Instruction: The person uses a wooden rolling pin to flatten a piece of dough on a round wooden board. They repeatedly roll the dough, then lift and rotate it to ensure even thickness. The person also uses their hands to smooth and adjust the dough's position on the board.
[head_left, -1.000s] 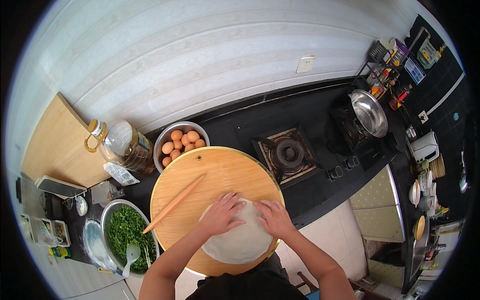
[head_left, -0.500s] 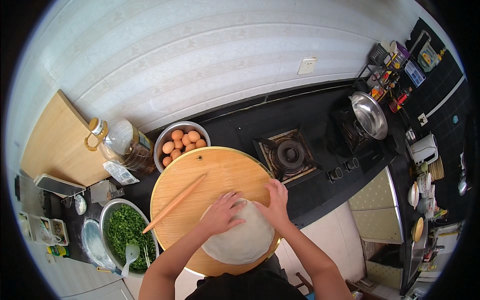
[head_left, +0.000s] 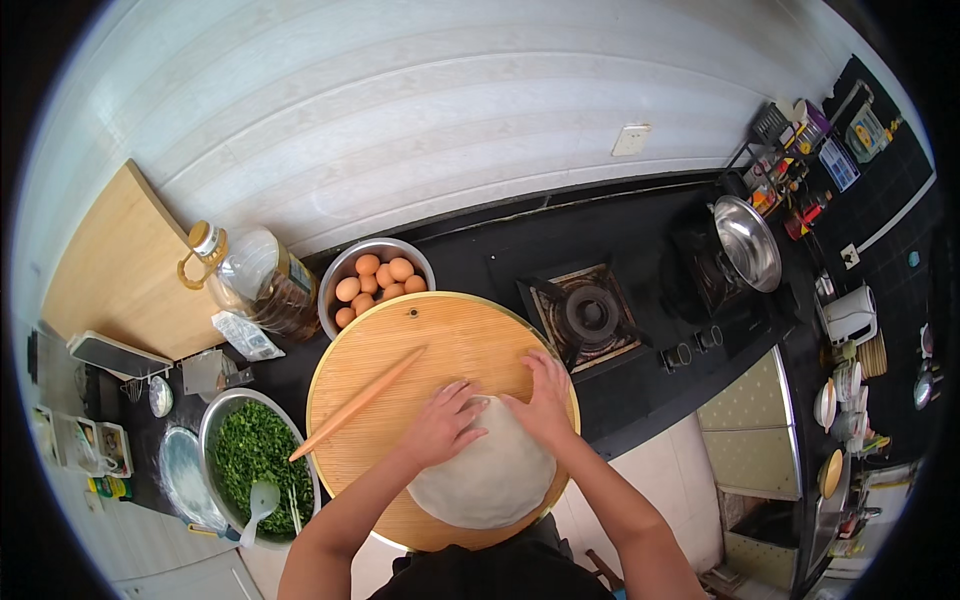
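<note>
A round, pale sheet of dough (head_left: 490,475) lies on the near part of a round wooden board (head_left: 470,340). My left hand (head_left: 443,425) rests at the dough's far left edge, fingers stretched out and thumb lying over the sheet. At the far right edge is my right hand (head_left: 543,405), its thumb by the dough's rim and its fingers apart and bent toward the board. Both palms face down, so the undersides of my fingers are hidden. To the left, a tapered wooden rolling pin (head_left: 360,402) lies slantwise, one end past the board's rim.
A metal bowl of brown eggs (head_left: 378,283) stands behind the board. Left are a basin of chopped greens (head_left: 250,460) with a white spoon (head_left: 262,510), and a large oil bottle (head_left: 265,280). A gas burner (head_left: 590,315) and a steel pan (head_left: 748,243) are on the right.
The whole view has shifted slightly, with the board sitting a little farther right in it. My left fingers have drawn a bit closer together; both hands stay at the dough's far edge.
</note>
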